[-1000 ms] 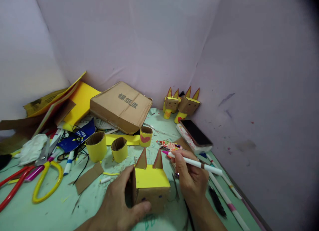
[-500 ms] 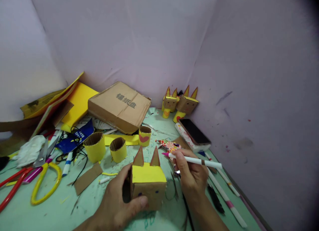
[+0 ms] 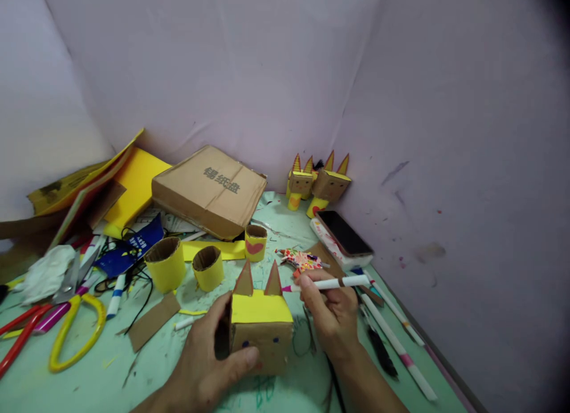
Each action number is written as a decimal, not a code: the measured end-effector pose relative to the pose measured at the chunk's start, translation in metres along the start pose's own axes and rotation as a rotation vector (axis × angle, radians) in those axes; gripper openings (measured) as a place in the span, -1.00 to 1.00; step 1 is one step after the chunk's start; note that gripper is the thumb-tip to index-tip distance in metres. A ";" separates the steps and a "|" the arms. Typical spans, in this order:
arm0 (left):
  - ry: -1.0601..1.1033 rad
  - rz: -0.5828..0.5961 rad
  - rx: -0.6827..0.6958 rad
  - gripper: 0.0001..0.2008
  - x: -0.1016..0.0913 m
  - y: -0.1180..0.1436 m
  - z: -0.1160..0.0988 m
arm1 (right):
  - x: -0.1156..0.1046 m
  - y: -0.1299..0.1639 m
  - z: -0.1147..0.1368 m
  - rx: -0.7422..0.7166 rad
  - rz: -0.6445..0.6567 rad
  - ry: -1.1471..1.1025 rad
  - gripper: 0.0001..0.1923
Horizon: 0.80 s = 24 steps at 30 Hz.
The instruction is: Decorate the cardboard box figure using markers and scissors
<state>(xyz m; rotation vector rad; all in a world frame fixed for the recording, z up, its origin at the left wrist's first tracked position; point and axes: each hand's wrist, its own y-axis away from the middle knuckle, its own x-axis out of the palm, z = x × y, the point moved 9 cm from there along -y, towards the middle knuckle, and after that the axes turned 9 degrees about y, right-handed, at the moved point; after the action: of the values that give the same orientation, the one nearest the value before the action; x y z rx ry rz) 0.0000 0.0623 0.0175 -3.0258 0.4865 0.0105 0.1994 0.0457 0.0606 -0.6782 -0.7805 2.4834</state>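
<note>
While my left hand (image 3: 209, 359) stays clamped on the cardboard box (image 3: 260, 330) on the table (image 3: 89, 377), my right hand (image 3: 332, 315) has swung its pinched marker (image 3: 332, 283) flatter (tip toward the ears), closing in to draw.

Left hand (image 3: 209, 359) grips cardboard box (image 3: 260, 333), right hand (image 3: 332, 312) holds marker (image 3: 333, 283)

red scissors (image 3: 18, 336) cut off at left edge.

Soft, even light; dark vignette at right corners.
</note>
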 end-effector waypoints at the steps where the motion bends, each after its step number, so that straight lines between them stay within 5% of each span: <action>1: -0.002 0.005 0.001 -0.34 0.000 0.000 0.000 | -0.001 0.000 -0.001 0.007 -0.016 -0.006 -0.75; 24: 0.010 0.012 0.015 -0.40 0.000 0.000 0.000 | 0.002 -0.002 0.006 -0.054 0.054 0.020 -0.75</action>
<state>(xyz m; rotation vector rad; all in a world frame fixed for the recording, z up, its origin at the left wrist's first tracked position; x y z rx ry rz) 0.0002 0.0617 0.0177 -3.0092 0.5037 -0.0082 0.1950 0.0454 0.0656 -0.7517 -0.8343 2.5082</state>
